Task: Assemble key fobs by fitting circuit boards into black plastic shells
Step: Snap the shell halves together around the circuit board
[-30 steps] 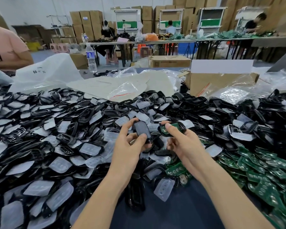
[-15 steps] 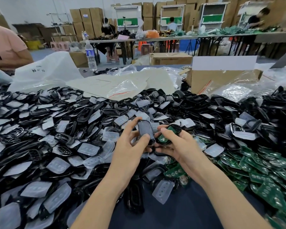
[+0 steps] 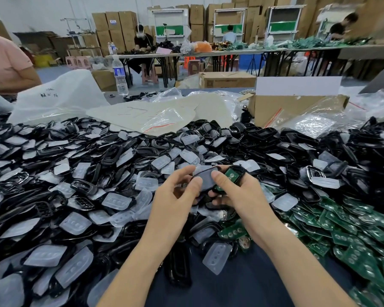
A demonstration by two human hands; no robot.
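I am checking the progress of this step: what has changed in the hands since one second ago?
The left hand brought its black cover rightward onto the shell with the green board in the right hand; the two parts now overlap. Both hands kept their grip. The piles stayed unchanged.

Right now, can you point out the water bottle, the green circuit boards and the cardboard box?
Water bottle (image 3: 119, 74), head view, on its label.
Green circuit boards (image 3: 353, 235), head view, middle of the pile.
Cardboard box (image 3: 297, 107), head view, on its brown front face.
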